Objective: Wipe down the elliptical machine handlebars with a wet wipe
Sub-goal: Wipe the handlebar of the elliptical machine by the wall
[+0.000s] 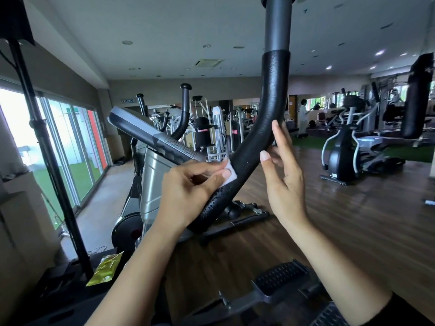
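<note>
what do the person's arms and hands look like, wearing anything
The left hand and right hand are bare: no gloves, rings or watch show, and the nails are short and look unpainted. Both forearms are uncovered. A dark sleeve shows only on the right arm, at the lower right corner.

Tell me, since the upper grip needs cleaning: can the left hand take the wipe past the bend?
Probably yes: left hand pinches the wipe on the handlebar; above, only the right hand touches its right side.
</note>
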